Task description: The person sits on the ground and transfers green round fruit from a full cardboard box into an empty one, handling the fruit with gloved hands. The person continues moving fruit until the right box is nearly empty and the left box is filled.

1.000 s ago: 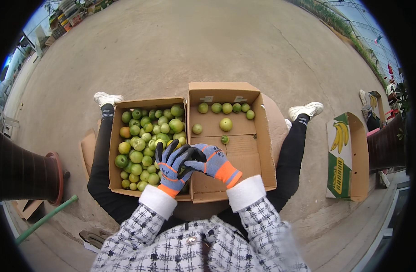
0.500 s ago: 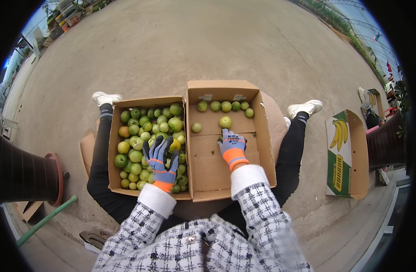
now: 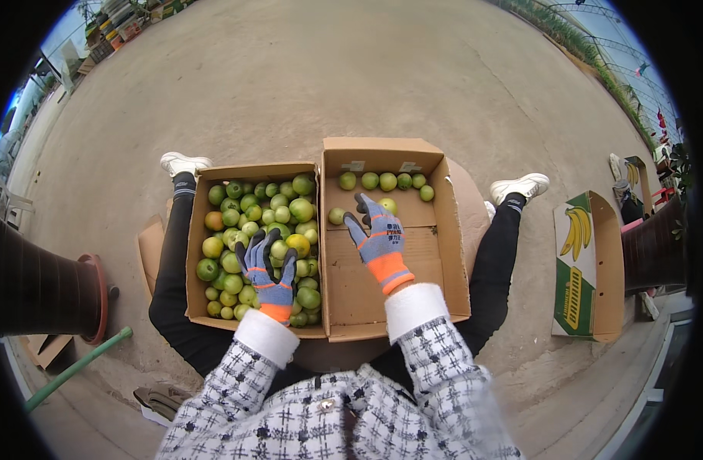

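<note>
Two open cardboard boxes stand side by side before me. Green tomatoes [image 3: 233,263] fill the left box [image 3: 190,264], with a yellow tomato [image 3: 298,244] among them. My left hand [image 3: 269,272], in a grey-blue and orange glove, lies over this fruit with its fingers apart. A green tomato [image 3: 279,249] shows between its thumb and forefinger. Over the right box [image 3: 351,310] is my gloved right hand [image 3: 381,234], fingers spread and nothing in them. A pale green tomato [image 3: 336,216] sits just left of its thumb; another tomato [image 3: 388,205] is partly hidden behind the hand.
Several tomatoes [image 3: 387,182] line the far wall of the right box. My legs stretch out on both sides of the boxes. A banana carton [image 3: 589,264] stands on the concrete floor at right. At left are a large dark pot [image 3: 49,280] and a green pipe [image 3: 79,368].
My right hand has shifted left and away from me, its fingers spreading. My left hand has moved slightly, and a green tomato now shows between its thumb and forefinger.
</note>
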{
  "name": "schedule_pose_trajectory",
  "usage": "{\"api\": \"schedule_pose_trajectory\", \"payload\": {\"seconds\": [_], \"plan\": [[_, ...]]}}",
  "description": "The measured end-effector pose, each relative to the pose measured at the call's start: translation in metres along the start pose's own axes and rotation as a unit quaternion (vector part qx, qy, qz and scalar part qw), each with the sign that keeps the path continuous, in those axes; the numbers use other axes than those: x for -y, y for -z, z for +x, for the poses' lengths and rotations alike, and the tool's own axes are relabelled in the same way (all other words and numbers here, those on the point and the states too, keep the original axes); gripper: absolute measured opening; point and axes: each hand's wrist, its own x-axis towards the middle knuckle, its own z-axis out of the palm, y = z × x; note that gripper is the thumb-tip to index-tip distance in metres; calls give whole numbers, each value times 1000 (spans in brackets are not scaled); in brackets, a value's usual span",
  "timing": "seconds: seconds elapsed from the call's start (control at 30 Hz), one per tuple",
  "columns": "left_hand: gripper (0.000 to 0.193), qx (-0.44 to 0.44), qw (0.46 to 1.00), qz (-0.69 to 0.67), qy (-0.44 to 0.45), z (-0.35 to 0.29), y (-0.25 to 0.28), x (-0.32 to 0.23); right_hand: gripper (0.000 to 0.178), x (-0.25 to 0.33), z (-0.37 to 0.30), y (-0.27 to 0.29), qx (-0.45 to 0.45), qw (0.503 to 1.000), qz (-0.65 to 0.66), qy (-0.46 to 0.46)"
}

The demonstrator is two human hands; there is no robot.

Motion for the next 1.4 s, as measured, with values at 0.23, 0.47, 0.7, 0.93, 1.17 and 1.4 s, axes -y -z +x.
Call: {"api": "schedule_pose_trajectory", "payload": {"seconds": [0.23,0.47,0.7,0.93,1.17,1.4], "plan": [[70,-43,996,65,39,-8,-7,15,71,-69,19,6,132,929,-340,-62],[89,28,997,17,-71,0,-6,-6,62,-65,9,-8,18,960,266,-89],[78,32,992,17,-124,-3,-14,-3,64,38,-21,7,142,947,128,260],[60,-59,997,34,25,2,-3,5,53,17,-9,-13,-12,986,73,150],[65,-167,959,-53,224,-18,4,53,71,-19,3,-58,57,957,-247,143],[73,-144,969,37,197,-19,26,70,50,-17,3,-51,91,970,-227,18]]}}
